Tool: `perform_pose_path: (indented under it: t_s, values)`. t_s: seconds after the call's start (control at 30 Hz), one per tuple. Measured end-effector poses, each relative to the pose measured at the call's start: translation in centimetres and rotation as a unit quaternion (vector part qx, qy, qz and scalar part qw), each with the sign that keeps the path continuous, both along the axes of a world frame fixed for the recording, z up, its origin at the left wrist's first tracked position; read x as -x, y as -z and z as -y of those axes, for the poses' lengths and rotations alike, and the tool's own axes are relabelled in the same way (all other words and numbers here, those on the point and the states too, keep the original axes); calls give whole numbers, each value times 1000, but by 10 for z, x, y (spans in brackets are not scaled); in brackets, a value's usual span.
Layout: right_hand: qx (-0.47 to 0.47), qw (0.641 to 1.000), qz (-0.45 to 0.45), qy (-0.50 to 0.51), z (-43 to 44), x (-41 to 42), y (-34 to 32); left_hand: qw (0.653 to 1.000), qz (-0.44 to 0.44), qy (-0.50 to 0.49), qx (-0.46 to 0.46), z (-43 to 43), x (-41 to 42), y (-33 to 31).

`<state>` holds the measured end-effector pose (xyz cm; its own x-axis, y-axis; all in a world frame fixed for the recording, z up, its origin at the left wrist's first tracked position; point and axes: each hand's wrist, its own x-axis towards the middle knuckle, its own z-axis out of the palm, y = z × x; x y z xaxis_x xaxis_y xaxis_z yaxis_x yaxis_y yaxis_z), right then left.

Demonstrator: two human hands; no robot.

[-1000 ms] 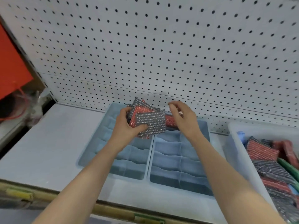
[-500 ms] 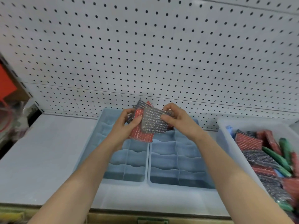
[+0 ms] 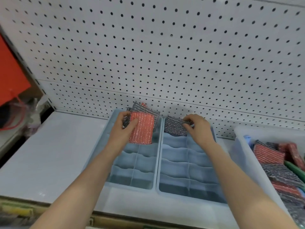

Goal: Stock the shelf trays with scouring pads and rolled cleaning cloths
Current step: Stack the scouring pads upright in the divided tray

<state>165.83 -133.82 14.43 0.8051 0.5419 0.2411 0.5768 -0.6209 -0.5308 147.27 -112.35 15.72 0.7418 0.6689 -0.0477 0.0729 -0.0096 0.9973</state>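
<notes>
Two pale blue divided trays stand side by side on the white shelf, the left tray and the right tray. My left hand grips a fanned stack of scouring pads over the left tray's far end, a red one in front and grey ones behind. My right hand pinches a single grey scouring pad at the far left compartment of the right tray. No rolled cloths show in the trays.
A white bin at the right holds several red and grey pads and green rolls. Pegboard rises behind the trays. An orange panel and tangled bags lie at far left.
My right hand has pulled one grey pad off the stack and carried it right, down to the right tray. The left hand keeps the stack, now with a red pad facing front.
</notes>
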Motion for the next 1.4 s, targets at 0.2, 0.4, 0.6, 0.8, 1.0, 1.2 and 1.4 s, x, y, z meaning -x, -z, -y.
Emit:
perform_pose_path:
  t_s: [0.2,0.4,0.6,0.8,1.0,1.2,1.4]
  values:
    - [-1,990,138,-17,-8,4,21,1000,-1,9,-2,4,4,-2]
    - [80,988,132,-16,-8,2,32,1000,-6,30,-6,8,4,-2]
    - [-105,989,-50,-91,-40,28,-42,998,3,56,-22,16,2,-5]
    - [-127,943,-253,-175,-46,36,-54,996,10,80,-26,25,5,-10]
    - [-141,939,-294,-108,-34,44,-43,996,-2,74,-39,28,5,-7]
    - [-185,961,-204,-2,-7,24,-38,999,-24,28,-35,25,6,1]
    - [10,1000,6,15,6,10,-16,999,-25,-2,-46,18,12,2]
